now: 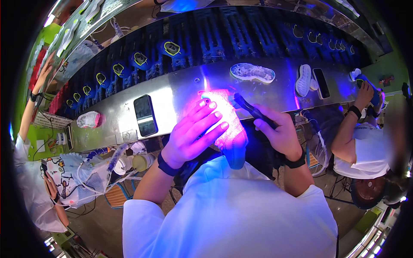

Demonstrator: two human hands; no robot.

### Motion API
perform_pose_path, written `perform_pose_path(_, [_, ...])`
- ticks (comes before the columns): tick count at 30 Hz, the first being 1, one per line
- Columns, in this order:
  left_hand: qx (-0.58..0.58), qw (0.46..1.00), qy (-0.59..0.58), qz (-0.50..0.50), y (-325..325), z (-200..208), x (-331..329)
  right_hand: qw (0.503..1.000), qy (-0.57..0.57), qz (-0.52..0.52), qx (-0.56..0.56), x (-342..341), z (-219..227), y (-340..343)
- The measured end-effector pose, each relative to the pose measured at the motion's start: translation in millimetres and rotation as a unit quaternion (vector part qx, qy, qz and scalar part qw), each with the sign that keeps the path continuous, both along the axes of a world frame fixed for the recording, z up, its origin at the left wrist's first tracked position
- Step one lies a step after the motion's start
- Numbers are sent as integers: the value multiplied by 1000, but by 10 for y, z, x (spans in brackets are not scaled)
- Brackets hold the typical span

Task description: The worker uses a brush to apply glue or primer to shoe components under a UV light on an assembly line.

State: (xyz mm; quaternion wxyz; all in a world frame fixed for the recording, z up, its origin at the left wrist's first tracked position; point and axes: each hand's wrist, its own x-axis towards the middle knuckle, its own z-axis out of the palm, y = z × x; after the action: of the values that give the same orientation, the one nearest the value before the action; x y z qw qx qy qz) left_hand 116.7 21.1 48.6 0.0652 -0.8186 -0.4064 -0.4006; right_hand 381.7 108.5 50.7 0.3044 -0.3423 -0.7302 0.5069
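A shoe (235,146) lies lengthwise in front of my chest at the table's near edge, its near end dark and rounded. Vivid pink-violet light floods its far part and washes out detail there. My left hand (195,131) grips the shoe from the left, fingers laid across it and thumb hidden. My right hand (277,129) is closed around a black-handled brush (254,112). The brush slants up and left, its head close to the shoe's right side; whether they touch, I cannot tell.
Phones (145,115) and loose soles (252,72) lie on the metal table (180,96). Beyond runs a dark slatted conveyor (211,38) carrying several blue shoes (140,59). At right a co-worker (359,146) handles a blue shoe; another person's arm reaches in at left. Containers (140,162) stand lower left.
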Motion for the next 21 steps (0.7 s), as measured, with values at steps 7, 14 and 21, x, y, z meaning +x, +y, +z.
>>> perform_pose_path(7, [-33, 999, 24, 13, 43, -16, 4, 977, 31, 81, -195, 403, -47, -91])
perform_pose_path(14, [-39, 999, 7, -14, 86, -56, 207, 992, -3, -6, -128, 220, -117, 76])
perform_pose_path(21, [-40, 999, 6, 25, 129, -93, 149, 969, 34, 60, -236, 541, -159, 0])
